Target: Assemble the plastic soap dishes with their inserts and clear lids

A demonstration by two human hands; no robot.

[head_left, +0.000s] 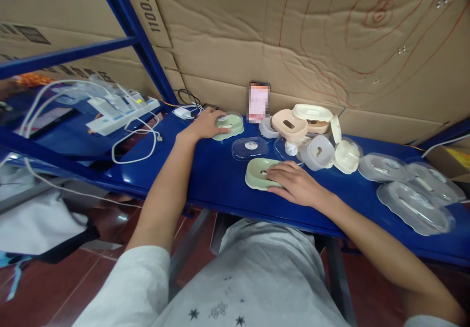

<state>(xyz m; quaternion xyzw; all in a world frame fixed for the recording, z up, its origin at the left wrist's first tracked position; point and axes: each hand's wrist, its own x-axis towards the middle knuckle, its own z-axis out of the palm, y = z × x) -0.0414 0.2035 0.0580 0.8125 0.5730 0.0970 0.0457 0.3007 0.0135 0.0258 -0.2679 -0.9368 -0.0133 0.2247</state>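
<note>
Toward the back left of the blue table, my left hand [208, 124] has its fingers and thumb around the left end of a green soap dish [235, 127] with a clear lid on it. Nearer the front edge, my right hand [293, 182] grips the right end of another green soap dish [255, 175], which has no lid; its fingers cover part of the slot. Between the two dishes lies a loose clear lid [242, 151] with a round sticker. A second clear lid [282, 151] rests behind my right hand, partly under other dishes.
Peach [290, 121], cream [347, 158] and grey soap dishes [318, 153] are heaped behind my right hand. Several lidded grey dishes [414, 209] lie at the right. A phone [259, 102] leans on the cardboard. A power strip [123, 116] and white cables are at the left.
</note>
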